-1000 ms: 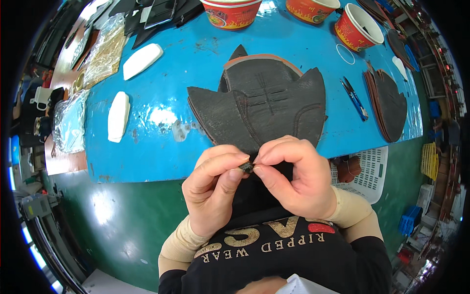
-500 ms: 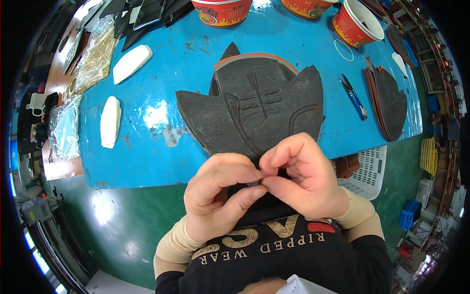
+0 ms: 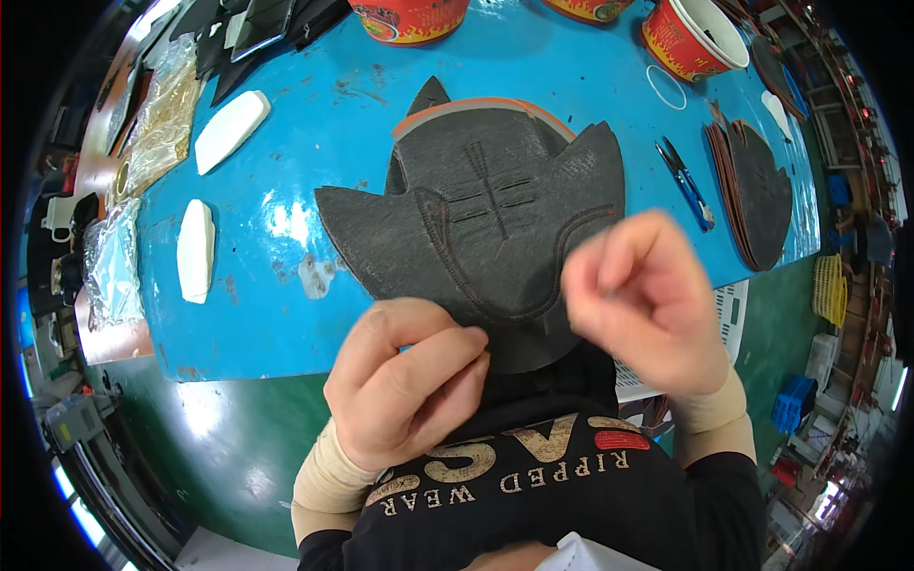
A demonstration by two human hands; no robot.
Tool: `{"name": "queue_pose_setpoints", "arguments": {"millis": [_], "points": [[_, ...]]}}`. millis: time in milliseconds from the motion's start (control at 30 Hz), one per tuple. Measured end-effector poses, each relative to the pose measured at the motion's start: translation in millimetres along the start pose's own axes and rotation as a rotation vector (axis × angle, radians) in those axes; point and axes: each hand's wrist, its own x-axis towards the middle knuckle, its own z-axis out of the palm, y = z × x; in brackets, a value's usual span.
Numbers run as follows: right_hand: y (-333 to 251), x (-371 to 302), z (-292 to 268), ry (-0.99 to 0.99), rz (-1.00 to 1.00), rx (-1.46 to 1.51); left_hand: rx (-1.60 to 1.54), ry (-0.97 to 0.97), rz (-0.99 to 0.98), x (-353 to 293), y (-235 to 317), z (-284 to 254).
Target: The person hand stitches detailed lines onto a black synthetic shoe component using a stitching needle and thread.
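A dark grey shoe upper (image 3: 495, 209) with stitched lines and slits lies at the near edge of the blue table, an orange-brown edge showing along its far side. My left hand (image 3: 405, 376) is closed in a pinch at its near left edge; anything between the fingertips is too small to make out. Over the right side of the upper, my right hand (image 3: 657, 305) is raised and blurred, thumb and fingers pinched together. Whatever it may hold cannot be made out. Blue-handled thread snips (image 3: 685, 186) rest on the table farther right.
Stacked dark leather pieces (image 3: 762, 190) lie on the table (image 3: 257, 328) at the right. Two white pads (image 3: 231, 131) are at the left. Red paper tubs (image 3: 693, 43) stand at the back, near a white loop (image 3: 666, 88). A white basket (image 3: 733, 319) sits below the right edge.
My hands have come apart: the right has moved right and up, the left slightly left and down. More of the upper's near curved seam now shows.
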Motion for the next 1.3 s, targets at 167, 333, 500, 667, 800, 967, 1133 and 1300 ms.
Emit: {"name": "queue_pose_setpoints", "arguments": {"millis": [167,333,500,667,800,967,1133,1300], "points": [[15.5,33.6,-12.7,0.106,-0.394,-0.935,0.341,-0.093,0.129,14.4,2.6,5.2],[23.3,39.0,-9.8,0.111,-0.432,-0.937,0.41,-0.144,0.127,9.3,-2.0,9.3],[23.7,38.5,-10.2,0.114,-0.421,-0.964,0.405,-0.188,0.11,10.5,-0.9,8.5],[24.3,38.7,-8.9,0.131,-0.442,-0.976,0.546,-0.165,0.122,21.4,1.4,12.7],[28.1,40.8,-6.1,0.171,-0.503,-0.97,0.559,-0.211,0.143,28.0,-3.0,21.2],[21.1,36.8,-7.7,0.177,-0.438,-0.974,0.598,-0.253,0.125,28.6,-3.7,23.3],[14.8,19.9,-24.1,0.253,-0.447,-1.167,0.604,-0.274,0.097,28.8,-0.9,24.7],[20.7,21.6,-9.9,0.161,-0.515,-1.289,0.664,-0.237,0.137,28.3,-6.6,26.4]]}}
